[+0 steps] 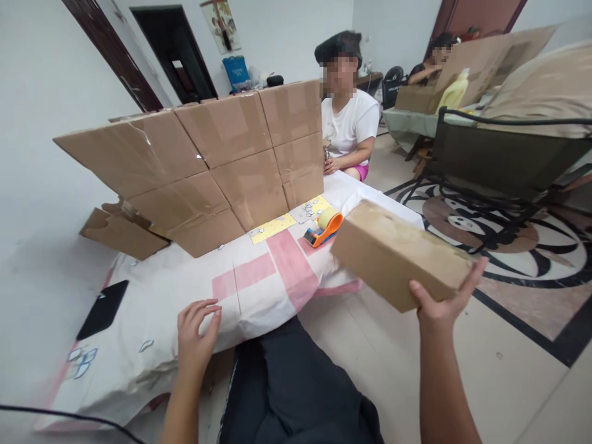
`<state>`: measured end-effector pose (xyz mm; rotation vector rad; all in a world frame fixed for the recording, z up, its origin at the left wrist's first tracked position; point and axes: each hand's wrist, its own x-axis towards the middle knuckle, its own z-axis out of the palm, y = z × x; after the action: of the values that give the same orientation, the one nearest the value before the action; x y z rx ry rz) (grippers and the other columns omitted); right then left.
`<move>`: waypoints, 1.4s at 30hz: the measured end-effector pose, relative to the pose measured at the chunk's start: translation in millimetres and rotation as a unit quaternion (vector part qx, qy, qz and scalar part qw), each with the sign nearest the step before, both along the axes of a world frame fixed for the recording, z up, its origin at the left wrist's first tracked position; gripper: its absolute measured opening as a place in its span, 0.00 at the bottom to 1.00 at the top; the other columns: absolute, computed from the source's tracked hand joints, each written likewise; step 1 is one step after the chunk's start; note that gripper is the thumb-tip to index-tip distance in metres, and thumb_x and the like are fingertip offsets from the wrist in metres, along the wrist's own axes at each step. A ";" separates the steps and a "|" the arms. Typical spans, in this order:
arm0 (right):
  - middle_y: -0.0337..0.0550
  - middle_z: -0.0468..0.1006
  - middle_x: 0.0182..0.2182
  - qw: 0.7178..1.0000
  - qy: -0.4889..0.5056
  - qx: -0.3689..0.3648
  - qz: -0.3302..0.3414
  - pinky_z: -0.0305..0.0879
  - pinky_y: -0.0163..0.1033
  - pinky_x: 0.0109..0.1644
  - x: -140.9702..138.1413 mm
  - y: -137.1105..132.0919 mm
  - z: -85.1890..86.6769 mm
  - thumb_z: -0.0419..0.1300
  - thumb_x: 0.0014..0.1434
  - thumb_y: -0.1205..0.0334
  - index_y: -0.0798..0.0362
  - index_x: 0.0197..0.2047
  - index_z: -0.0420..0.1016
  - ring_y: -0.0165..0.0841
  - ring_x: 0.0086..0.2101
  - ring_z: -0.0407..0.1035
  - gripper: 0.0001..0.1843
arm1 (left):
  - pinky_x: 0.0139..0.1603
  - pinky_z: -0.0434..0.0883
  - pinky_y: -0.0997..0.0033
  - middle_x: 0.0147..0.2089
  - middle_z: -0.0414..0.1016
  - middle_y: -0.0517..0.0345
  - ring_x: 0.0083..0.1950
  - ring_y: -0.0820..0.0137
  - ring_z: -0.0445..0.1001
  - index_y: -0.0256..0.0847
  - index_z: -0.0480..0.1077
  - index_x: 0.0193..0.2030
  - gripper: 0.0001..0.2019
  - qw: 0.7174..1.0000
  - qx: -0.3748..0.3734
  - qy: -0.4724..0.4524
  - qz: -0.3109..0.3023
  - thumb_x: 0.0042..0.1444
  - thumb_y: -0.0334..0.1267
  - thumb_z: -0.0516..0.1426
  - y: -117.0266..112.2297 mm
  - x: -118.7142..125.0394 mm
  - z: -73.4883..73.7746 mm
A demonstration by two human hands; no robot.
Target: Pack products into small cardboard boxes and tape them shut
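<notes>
A long brown cardboard box (383, 259) is held up at the right, beyond the table's corner, with clear tape along its top. My right hand (444, 299) grips its near end, thumb on the side facing me and fingers round the far edge. Over the table's front edge, my left hand (198, 324) is empty, its fingers loosely curved and apart from the thumb. An orange tape dispenser (326, 228) with a roll of tape lies on the cloth just left of the box. Several taped cardboard boxes (245, 179) are stacked like a wall along the table's back.
A patterned cloth (259, 277) covers the table. A black flat object (102, 310) lies at its left. Opposite sits a person in a white shirt (349, 117); another person (432, 61) is farther back. A dark folding chair (504, 154) stands at right. An open carton (123, 231) sits behind the stack.
</notes>
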<state>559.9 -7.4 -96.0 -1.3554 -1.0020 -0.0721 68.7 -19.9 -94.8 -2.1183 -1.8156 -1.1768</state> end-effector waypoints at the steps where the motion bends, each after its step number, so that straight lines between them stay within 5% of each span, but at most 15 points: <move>1: 0.56 0.57 0.67 1.000 0.006 0.018 -0.020 0.60 0.58 0.63 10.2 16.2 4.0 0.68 0.45 0.35 0.43 0.75 0.35 0.52 0.65 0.57 0.65 | 0.57 0.67 0.48 0.43 0.79 0.54 0.49 0.57 0.74 0.50 0.71 0.37 0.05 1.000 -0.007 0.006 0.003 0.62 0.41 0.55 6.2 -1.8 -13.6; 5: 0.58 0.53 0.63 0.995 -0.020 -0.032 -0.096 0.53 0.66 0.66 20.8 110.0 7.8 0.71 0.40 0.39 0.50 0.75 0.35 0.58 0.65 0.51 0.70 | 0.52 0.65 0.55 0.44 0.80 0.55 0.51 0.58 0.72 0.46 0.73 0.37 0.09 0.994 -0.039 0.068 0.082 0.63 0.43 0.53 22.0 7.2 -43.5; 10: 0.64 0.44 0.65 0.983 -0.084 -0.148 -0.061 0.52 0.62 0.67 4.9 232.8 4.9 0.69 0.44 0.43 0.56 0.75 0.27 0.59 0.66 0.47 0.70 | 0.49 0.62 0.61 0.50 0.78 0.56 0.53 0.60 0.71 0.46 0.73 0.42 0.09 0.977 -0.121 0.134 0.115 0.63 0.43 0.53 23.8 17.3 -44.0; 17: 0.63 0.47 0.67 0.916 -0.095 -0.389 -0.025 0.52 0.78 0.57 -7.9 340.2 44.1 0.78 0.30 0.48 0.39 0.73 0.26 0.67 0.61 0.54 0.80 | 0.48 0.62 0.61 0.51 0.77 0.56 0.53 0.60 0.71 0.46 0.73 0.43 0.09 0.973 -0.135 0.148 0.115 0.63 0.43 0.52 25.1 10.4 -45.9; 20: 0.61 0.55 0.65 0.902 -0.129 -0.411 0.005 0.55 0.77 0.56 1.6 347.4 57.5 0.78 0.31 0.53 0.40 0.72 0.41 0.65 0.60 0.57 0.71 | 0.48 0.62 0.61 0.51 0.77 0.56 0.53 0.60 0.71 0.46 0.73 0.44 0.10 0.974 -0.139 0.142 0.107 0.64 0.43 0.52 24.7 10.7 -45.0; 24: 0.56 0.71 0.50 0.948 -0.130 -0.285 -0.054 0.61 0.65 0.57 7.0 322.3 59.5 0.64 0.49 0.65 0.51 0.60 0.63 0.52 0.52 0.67 0.34 | 0.50 0.62 0.60 0.51 0.77 0.56 0.54 0.60 0.70 0.46 0.73 0.44 0.10 0.976 -0.143 0.130 0.103 0.64 0.42 0.52 23.9 13.0 -41.1; 27: 0.45 0.73 0.33 0.977 -0.087 -0.196 -0.020 0.67 0.55 0.52 -2.6 297.0 52.4 0.58 0.50 0.69 0.53 0.46 0.69 0.43 0.41 0.70 0.17 | 0.51 0.62 0.59 0.52 0.77 0.55 0.55 0.59 0.70 0.46 0.73 0.44 0.09 0.978 -0.143 0.121 0.095 0.64 0.41 0.52 21.9 12.5 -39.0; 30: 0.37 0.71 0.26 0.982 0.054 -0.175 0.055 0.70 0.43 0.40 -18.3 281.5 46.4 0.59 0.45 0.70 0.51 0.38 0.67 0.36 0.32 0.70 0.15 | 0.52 0.62 0.58 0.54 0.77 0.55 0.56 0.59 0.70 0.46 0.73 0.46 0.09 0.981 -0.144 0.106 0.079 0.64 0.41 0.53 18.2 7.5 -39.0; 34: 0.36 0.73 0.25 0.965 0.166 -0.175 0.098 0.63 0.33 0.25 -33.5 277.6 48.8 0.60 0.39 0.70 0.51 0.35 0.65 0.31 0.25 0.70 0.16 | 0.54 0.63 0.59 0.57 0.76 0.55 0.58 0.60 0.70 0.47 0.73 0.49 0.11 0.985 -0.149 0.081 0.034 0.64 0.42 0.53 13.3 -3.0 -40.9; 42: 0.34 0.73 0.22 0.977 0.165 -0.136 0.021 0.66 0.34 0.28 -22.8 297.3 45.7 0.58 0.36 0.73 0.52 0.29 0.66 0.30 0.25 0.69 0.14 | 0.55 0.63 0.59 0.58 0.75 0.56 0.60 0.60 0.70 0.48 0.73 0.51 0.12 0.988 -0.141 0.069 0.004 0.65 0.42 0.53 11.3 -9.4 -46.4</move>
<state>537.1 289.9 -50.4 -1.5322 -0.7750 0.3236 59.3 -8.6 -141.2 -2.2682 -2.0262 -0.7869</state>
